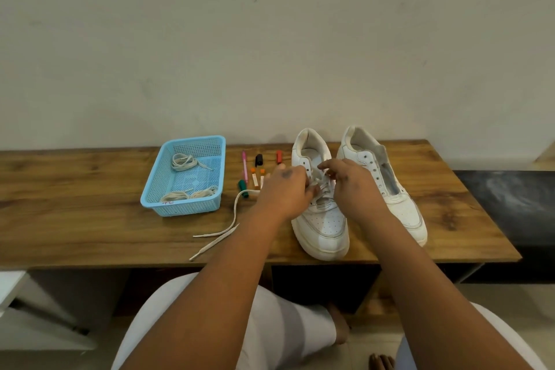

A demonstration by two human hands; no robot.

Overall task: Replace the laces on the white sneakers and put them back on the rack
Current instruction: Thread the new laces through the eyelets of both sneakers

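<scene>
Table (90,243): wooden top against a plain pale wall (270,39).
Basket (156,189): at 9 o'clock of the sneakers.
Left hand (285,189): pinching the lace (228,228).
Right hand (348,180): pinching lace on the near sneaker (324,228).

A plain room in a home, by the look of it: a bare pale wall (270,39) at twelve o'clock, a wood-grain table (90,234) against it, a tiled floor (369,348) at six o'clock under bare feet.
</scene>
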